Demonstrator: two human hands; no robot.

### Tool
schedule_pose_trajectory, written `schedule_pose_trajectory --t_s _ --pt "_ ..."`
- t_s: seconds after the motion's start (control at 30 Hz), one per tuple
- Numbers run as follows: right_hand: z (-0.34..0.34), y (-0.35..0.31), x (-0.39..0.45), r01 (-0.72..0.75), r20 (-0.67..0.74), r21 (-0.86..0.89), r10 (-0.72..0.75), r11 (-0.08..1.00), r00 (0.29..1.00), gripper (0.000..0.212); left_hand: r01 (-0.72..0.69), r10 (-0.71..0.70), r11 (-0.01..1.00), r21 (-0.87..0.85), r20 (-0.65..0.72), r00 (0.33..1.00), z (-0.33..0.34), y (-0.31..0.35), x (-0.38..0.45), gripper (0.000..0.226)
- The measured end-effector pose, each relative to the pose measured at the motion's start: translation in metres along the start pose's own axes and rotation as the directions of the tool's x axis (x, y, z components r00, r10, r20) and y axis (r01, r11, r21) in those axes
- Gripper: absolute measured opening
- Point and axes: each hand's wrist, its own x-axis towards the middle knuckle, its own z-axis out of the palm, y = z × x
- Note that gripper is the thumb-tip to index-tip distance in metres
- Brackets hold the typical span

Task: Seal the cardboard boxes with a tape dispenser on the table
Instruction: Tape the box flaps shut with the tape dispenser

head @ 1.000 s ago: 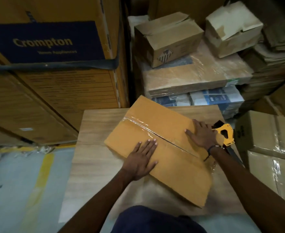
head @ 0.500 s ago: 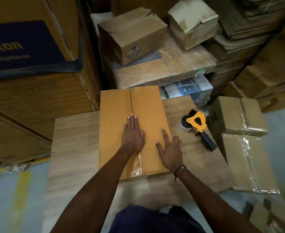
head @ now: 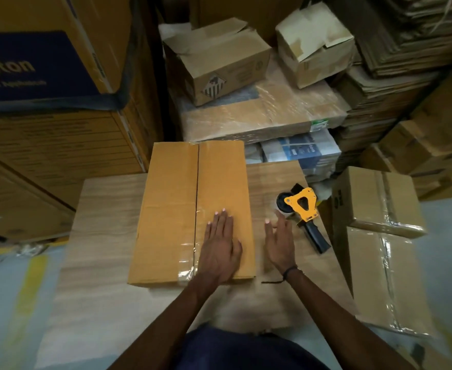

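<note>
A flat orange-brown cardboard box (head: 171, 209) lies lengthwise on the wooden table (head: 104, 236), its centre seam running away from me. Clear tape covers only the near end of that seam. My left hand (head: 220, 249) rests flat on the box's near right part, fingers straight. My right hand (head: 281, 241) hovers open over the table just right of the box, fingertips close to the tape dispenser (head: 303, 209). The dispenser is yellow with a black handle and lies on its side at the table's right edge, touched by neither hand.
Two taped cardboard boxes (head: 379, 236) stand stacked right of the table. Behind the table sit a wrapped pallet stack (head: 259, 118), loose boxes and piles of flattened cardboard (head: 406, 49). Large printed cartons (head: 46, 116) fill the left. A yellow floor line (head: 24, 303) runs at the lower left.
The box has been turned from slanted to lengthwise. My left hand shifted right of the seam. My right hand has left the box and moved right toward the dispenser.
</note>
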Motion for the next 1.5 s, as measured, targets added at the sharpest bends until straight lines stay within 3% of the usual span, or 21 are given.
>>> schedule_pose_trajectory --t_s 0.2,0.37,0.47,0.63,0.77,0.87,0.97,1.07,1.2,1.3,1.37,1.4,1.43,1.47,1.5 --pt "-0.059 0.094 0.067 -0.251 -0.029 -0.198 0.250 0.948 0.968 0.053 -0.039 0.027 0.991 -0.128 -0.099 0.995 -0.002 0.062 0.035 0.052" --pt "-0.061 0.157 0.126 -0.358 0.054 -0.328 0.395 0.874 0.917 0.062 0.075 -0.083 0.993 -0.093 -0.087 0.993 0.016 0.079 0.046 0.040" --pt "-0.048 0.189 0.155 -0.343 0.144 -0.347 0.411 0.873 0.900 0.068 0.113 -0.116 0.992 -0.052 -0.047 0.992 0.033 0.064 0.042 0.043" --pt "-0.070 0.141 0.144 -0.292 0.309 -0.363 0.410 0.885 0.858 0.049 0.122 -0.125 0.991 -0.055 -0.073 0.989 0.044 0.055 0.038 0.049" --pt "-0.066 0.143 0.150 -0.400 0.354 -0.284 0.483 0.872 0.801 0.058 0.124 -0.132 0.988 -0.090 -0.097 0.986 0.044 0.055 0.040 0.050" --pt "-0.077 0.116 0.137 -0.389 0.260 -0.288 0.463 0.875 0.847 0.068 0.114 -0.128 0.985 -0.130 -0.099 0.987 0.044 0.053 0.041 0.048" --pt "-0.098 0.086 0.131 -0.304 0.247 -0.285 0.376 0.909 0.893 0.050 0.121 -0.136 0.980 -0.156 -0.089 0.987 0.042 0.054 0.041 0.040" --pt "-0.116 0.056 0.140 -0.253 0.335 -0.187 0.303 0.949 0.892 0.037 0.136 -0.150 0.976 -0.173 -0.071 0.986 0.041 0.053 0.042 0.035" --pt "-0.137 0.003 0.145 -0.299 0.554 -0.021 0.260 0.954 0.791 0.021 0.166 -0.188 0.963 -0.211 -0.091 0.978 0.042 0.053 0.042 0.034" --pt "-0.145 -0.036 0.138 -0.381 0.689 0.102 0.210 0.919 0.694 0.034 0.210 -0.251 0.930 -0.303 -0.104 0.962 0.042 0.053 0.048 0.024" --pt "-0.143 -0.056 0.128 -0.404 0.743 0.154 0.164 0.901 0.649 0.038 0.290 -0.360 0.800 -0.525 -0.034 0.932 0.025 0.062 0.056 0.022" --pt "-0.140 -0.063 0.124 -0.414 0.763 0.175 0.143 0.893 0.631 0.038 0.382 -0.464 0.616 -0.689 0.073 0.883 0.009 0.068 0.059 0.024" --pt "-0.135 -0.071 0.118 -0.427 0.780 0.194 0.125 0.883 0.613 0.039 0.466 -0.545 0.339 -0.817 0.233 0.805 -0.009 0.071 0.063 0.031" --pt "-0.133 -0.076 0.113 -0.438 0.793 0.213 0.107 0.873 0.599 0.039 0.505 -0.539 0.021 -0.863 0.416 0.733 -0.022 0.073 0.068 0.042" --pt "-0.126 -0.083 0.107 -0.438 0.805 0.227 0.086 0.870 0.587 0.040 0.499 -0.459 -0.230 -0.835 0.545 0.701 -0.038 0.068 0.068 0.054"
